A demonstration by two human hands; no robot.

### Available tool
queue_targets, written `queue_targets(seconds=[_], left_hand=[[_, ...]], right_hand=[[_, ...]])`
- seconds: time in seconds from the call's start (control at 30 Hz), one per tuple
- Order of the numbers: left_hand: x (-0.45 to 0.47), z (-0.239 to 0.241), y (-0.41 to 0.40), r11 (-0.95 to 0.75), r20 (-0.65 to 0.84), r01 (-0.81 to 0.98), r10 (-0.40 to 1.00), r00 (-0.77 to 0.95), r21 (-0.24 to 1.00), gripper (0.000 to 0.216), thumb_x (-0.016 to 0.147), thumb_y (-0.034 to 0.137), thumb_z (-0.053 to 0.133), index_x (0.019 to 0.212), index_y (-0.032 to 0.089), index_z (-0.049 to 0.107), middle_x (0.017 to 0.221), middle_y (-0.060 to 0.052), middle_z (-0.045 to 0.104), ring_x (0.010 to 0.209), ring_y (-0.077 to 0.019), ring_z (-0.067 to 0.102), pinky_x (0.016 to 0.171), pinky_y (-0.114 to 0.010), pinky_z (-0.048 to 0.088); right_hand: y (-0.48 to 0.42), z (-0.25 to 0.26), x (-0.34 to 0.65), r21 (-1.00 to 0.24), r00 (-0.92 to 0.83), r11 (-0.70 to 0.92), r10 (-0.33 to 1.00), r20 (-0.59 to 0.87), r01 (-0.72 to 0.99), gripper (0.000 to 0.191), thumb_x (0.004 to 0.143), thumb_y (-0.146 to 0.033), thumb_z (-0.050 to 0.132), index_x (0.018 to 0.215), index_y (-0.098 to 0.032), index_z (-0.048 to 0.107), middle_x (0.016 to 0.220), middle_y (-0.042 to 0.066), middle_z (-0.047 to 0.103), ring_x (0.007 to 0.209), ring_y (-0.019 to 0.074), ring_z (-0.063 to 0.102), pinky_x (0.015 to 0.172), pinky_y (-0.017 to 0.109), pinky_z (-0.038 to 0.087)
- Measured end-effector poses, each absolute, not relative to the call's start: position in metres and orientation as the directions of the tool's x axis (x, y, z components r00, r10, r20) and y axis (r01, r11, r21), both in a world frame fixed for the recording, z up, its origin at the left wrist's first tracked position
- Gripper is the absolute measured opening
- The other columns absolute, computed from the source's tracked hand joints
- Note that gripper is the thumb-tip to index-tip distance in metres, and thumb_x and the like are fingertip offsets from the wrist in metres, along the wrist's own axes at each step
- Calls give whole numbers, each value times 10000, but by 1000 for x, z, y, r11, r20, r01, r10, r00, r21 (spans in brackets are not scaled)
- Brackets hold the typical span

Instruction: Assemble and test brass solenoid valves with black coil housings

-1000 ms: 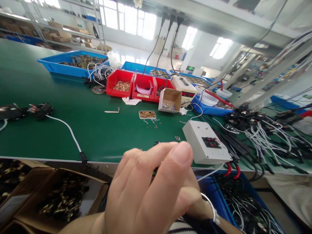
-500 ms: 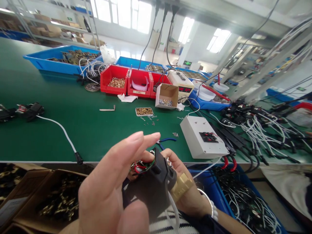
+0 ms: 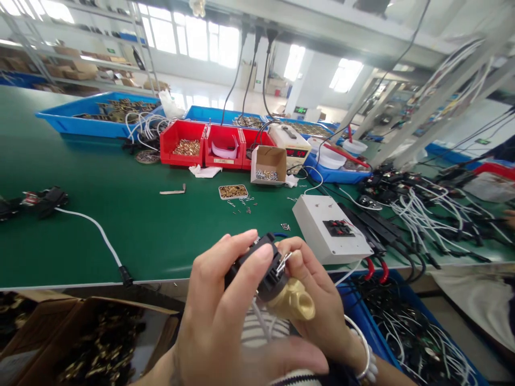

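Both hands hold one part close to me, in front of the green table's near edge. It is a black plastic housing (image 3: 261,268) with a brass fitting (image 3: 295,301) at its lower right and a white cable hanging beneath it. My left hand (image 3: 225,327) wraps its fingers over the housing's left and top. My right hand (image 3: 317,300) grips the part from the right and behind, a bracelet on its wrist. A small metal clip shows between the housing and my right fingers.
A white switch box (image 3: 328,228) lies just beyond my hands. Red bins (image 3: 201,142), blue trays (image 3: 86,115), a small cardboard box (image 3: 269,163) and loose screws sit further back. Bundles of black and white cables (image 3: 426,212) cover the right side. Cardboard boxes of brass parts (image 3: 88,343) stand at lower left.
The part has turned: its open side with coloured wires no longer shows. My left fingers, spread before, have closed over the housing. The view shifted slightly right and down.
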State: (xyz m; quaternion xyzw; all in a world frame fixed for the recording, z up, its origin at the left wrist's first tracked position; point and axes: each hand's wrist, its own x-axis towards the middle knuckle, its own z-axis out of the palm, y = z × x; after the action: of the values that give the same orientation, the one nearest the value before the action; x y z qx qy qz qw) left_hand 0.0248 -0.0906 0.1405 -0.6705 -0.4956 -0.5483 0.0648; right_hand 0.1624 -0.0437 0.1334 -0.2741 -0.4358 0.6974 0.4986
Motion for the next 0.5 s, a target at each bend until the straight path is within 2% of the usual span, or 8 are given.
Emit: queue_targets(seconds=[0.1, 0.17, 0.27, 0.4, 0.5], left_hand=[[32, 132, -83, -476, 839, 784, 535, -101, 398, 766, 823, 670, 601, 1328, 108, 471, 1269, -157, 540, 1195, -232, 554, 1006, -325, 526], [36, 129, -82, -461, 848, 802, 521, -102, 380, 675, 872, 586, 611, 1301, 79, 488, 1256, -160, 526, 1191, -220, 550, 1021, -302, 510], [38, 128, -84, -454, 863, 809, 489, -125, 374, 493, 901, 427, 644, 1253, 104, 523, 1213, -130, 528, 1178, -211, 552, 1045, -300, 497], [37, 129, -85, -499, 860, 766, 492, -136, 406, 371, 883, 287, 680, 1201, 157, 541, 1160, -83, 530, 1148, -196, 561, 1065, -311, 492], [36, 129, -84, -534, 860, 741, 497, -114, 408, 389, 840, 215, 721, 1179, 155, 539, 1130, -71, 529, 1126, -194, 559, 1078, -328, 488]], right_hand=[[-47, 134, 164, -927, -217, 107, 957, 195, -360, 255, 995, -453, 523, 896, -247, 638, 786, -9, 507, 710, 129, 451, 647, 227, 403], [-50, 133, 165, -913, -169, 262, 931, 325, -313, 261, 1024, -423, 466, 912, -248, 624, 818, -2, 505, 744, 141, 458, 680, 253, 407], [-50, 131, 168, -863, -174, 434, 858, 483, -259, 251, 1044, -379, 421, 942, -242, 605, 840, 11, 510, 803, 166, 476, 732, 302, 409], [-48, 131, 170, -807, -166, 521, 802, 575, -277, 263, 1050, -340, 397, 897, -228, 578, 793, 10, 490, 780, 180, 478, 709, 330, 396], [-49, 133, 169, -807, -153, 512, 808, 569, -295, 271, 1047, -348, 398, 862, -237, 561, 763, 3, 465, 741, 184, 462, 687, 338, 389]])
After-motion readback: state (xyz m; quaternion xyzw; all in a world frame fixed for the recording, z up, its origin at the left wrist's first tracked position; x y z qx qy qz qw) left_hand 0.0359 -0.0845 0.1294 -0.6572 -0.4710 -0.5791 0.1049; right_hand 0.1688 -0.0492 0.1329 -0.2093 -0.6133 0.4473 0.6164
